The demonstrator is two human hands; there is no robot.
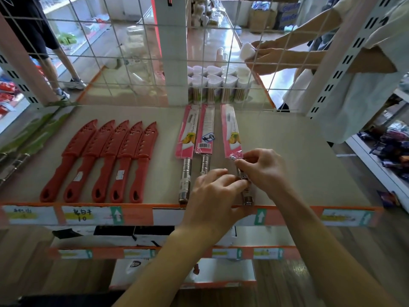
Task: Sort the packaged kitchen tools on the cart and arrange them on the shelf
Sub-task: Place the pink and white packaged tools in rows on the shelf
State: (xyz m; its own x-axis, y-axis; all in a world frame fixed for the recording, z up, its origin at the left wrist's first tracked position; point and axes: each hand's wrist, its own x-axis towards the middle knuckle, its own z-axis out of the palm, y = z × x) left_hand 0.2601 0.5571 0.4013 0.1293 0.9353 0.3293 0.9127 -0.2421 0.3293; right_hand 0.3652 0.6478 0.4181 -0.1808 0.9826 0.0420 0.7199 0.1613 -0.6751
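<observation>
The right hand's fingertips [240, 161] pinch together on the crinkled clear wrap at the near end of a steel-handled knife in a pink card sleeve [231, 131]. The left hand's fingers [234, 185] curl over its ribbed handle just nearer. The right hand [263, 169] and the left hand [214, 196] almost touch.

The knife lies flat on the beige shelf board [287, 151], with its blade end pointing far and its handle end at the near edge. Just to its left lie two matching pink-sleeved knives [188, 138], side by side. Further left is a row of five red plastic sheathed knives [106, 160].

An orange price rail [137, 214] runs along the near edge. Behind the far white wire grid [132, 63] stand toothpick jars with white heart-shaped lids [219, 85].
</observation>
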